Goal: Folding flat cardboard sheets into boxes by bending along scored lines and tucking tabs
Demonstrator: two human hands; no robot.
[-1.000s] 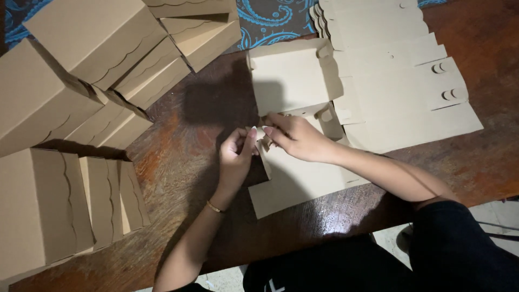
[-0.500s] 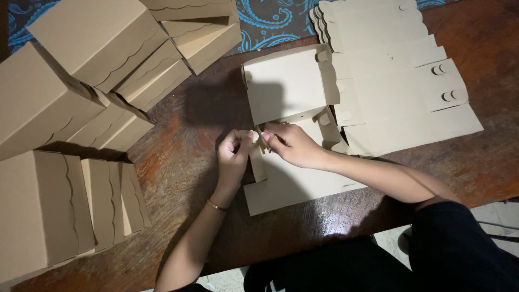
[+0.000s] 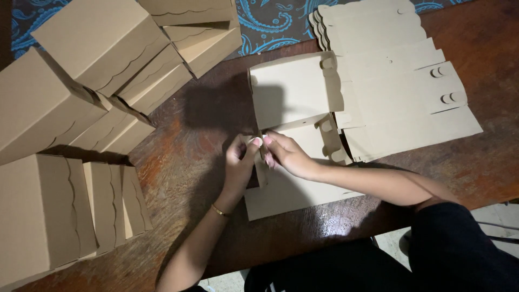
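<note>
Dark reddish wooden table (image 3: 178, 178); blue paisley cloth (image 3: 270, 27) at far edge; pale floor (image 3: 486, 221).

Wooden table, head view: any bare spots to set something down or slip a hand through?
Bare wood on the wooden table between the folded boxes and the half-folded box blank, under both hands. Another strip along the right edge below the stack of flat blanks. The left side is crowded with boxes; the top right is covered by blanks.

Left hand (image 3: 241, 158) and right hand (image 3: 286, 154) pinch the near-left corner of a partly folded tan cardboard box blank (image 3: 294, 97) on a dark wooden table (image 3: 194, 135). Flat tan cardboard blanks (image 3: 400, 81) stacked right; assembled tan cardboard boxes (image 3: 81, 108) piled left.
</note>
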